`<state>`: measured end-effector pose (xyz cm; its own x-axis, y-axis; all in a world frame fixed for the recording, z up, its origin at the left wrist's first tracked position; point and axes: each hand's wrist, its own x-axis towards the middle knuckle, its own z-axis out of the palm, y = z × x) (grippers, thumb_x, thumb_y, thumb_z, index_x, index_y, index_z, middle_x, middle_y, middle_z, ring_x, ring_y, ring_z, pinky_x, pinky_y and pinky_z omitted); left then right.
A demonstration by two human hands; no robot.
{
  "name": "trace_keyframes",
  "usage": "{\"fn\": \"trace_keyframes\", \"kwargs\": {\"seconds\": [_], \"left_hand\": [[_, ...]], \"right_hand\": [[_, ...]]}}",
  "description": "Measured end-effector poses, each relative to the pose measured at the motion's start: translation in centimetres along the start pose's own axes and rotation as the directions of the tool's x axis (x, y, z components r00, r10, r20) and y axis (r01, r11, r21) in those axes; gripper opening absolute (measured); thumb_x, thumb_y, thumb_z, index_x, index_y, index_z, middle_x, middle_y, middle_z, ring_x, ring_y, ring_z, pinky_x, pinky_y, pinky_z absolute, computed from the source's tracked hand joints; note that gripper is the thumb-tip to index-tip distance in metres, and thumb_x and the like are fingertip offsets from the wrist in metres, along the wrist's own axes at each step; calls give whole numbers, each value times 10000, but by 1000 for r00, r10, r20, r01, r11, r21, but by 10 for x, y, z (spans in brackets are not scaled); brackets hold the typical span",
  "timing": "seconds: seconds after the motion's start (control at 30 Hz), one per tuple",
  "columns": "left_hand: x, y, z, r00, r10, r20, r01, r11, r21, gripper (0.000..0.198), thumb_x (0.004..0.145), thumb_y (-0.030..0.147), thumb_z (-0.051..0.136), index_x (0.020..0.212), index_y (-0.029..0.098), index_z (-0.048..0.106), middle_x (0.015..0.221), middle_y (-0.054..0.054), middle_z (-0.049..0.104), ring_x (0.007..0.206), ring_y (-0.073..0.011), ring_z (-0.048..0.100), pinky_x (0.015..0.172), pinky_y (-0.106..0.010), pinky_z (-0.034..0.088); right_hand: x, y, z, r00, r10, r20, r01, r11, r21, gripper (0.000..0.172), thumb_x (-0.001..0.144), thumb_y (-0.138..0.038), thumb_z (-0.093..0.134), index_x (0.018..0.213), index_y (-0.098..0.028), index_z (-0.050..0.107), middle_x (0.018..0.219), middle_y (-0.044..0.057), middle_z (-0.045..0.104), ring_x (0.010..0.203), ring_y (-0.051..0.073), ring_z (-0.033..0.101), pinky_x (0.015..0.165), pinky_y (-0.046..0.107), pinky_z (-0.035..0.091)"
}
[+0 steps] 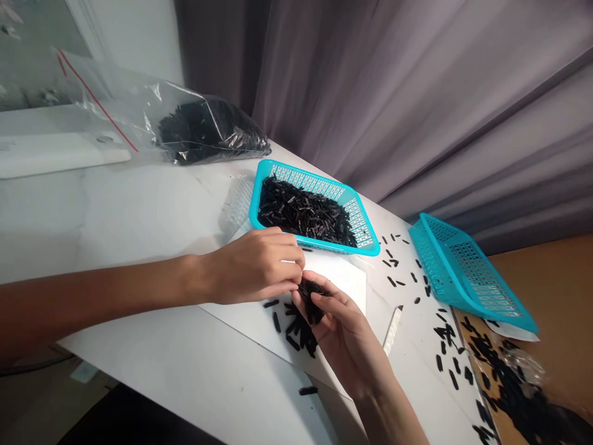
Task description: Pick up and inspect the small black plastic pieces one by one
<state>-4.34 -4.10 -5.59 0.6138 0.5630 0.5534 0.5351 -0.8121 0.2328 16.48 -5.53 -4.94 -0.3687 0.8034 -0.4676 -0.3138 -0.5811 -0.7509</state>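
Observation:
My right hand [345, 330] is curled round a bunch of small black strips [311, 300], its thumb pressed over them. From the left, my left hand [266, 262] reaches in with fingers bent together, the tips meeting the top of that bunch; whatever sits between them is hidden. Just beneath both hands, a loose pile of black strips [296, 330] lies on a sheet of white paper [349, 281]. Behind the left hand stands a turquoise plastic basket [315, 242] filled with many similar strips.
A clear bag of black pieces [199, 130] lies at the back left. At right, a second turquoise basket [472, 272] sits tilted at the table's edge. Strips are scattered around it, with more on the brown surface [546, 278] beyond. A pale, dark-tipped stick [393, 330] lies right of my hand.

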Motion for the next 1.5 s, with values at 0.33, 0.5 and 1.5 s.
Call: {"fn": "trace_keyframes", "kwargs": {"seconds": [0.33, 0.5, 1.5], "left_hand": [[2, 2, -1, 985, -148, -89, 140, 986, -96, 121, 909, 208, 624, 824, 164, 699, 821, -26, 735, 783, -174, 621, 745, -308, 445], [2, 3, 0, 986, -156, -66, 151, 985, -81, 118, 877, 175, 634, 783, 174, 704, 776, -12, 726, 743, -166, 620, 728, -303, 448], [1, 5, 4, 969, -30, -243, 16, 998, -58, 97, 905, 220, 669, 849, 147, 702, 775, -21, 746, 703, -175, 629, 676, -304, 475]], "right_hand": [[5, 3, -4, 995, -104, -9, 102, 986, -131, 195, 783, -273, 815, 933, -172, 742, 881, 29, 688, 755, 116, 546, 701, 219, 435], [2, 2, -4, 990, -144, -1, 140, 965, -223, 174, 775, -307, 820, 861, -178, 739, 805, 14, 649, 693, 119, 471, 645, 237, 385], [1, 1, -5, 987, -162, -13, 157, 974, -162, 202, 829, -311, 769, 728, -160, 679, 740, -4, 580, 641, 92, 436, 574, 182, 380]]}}
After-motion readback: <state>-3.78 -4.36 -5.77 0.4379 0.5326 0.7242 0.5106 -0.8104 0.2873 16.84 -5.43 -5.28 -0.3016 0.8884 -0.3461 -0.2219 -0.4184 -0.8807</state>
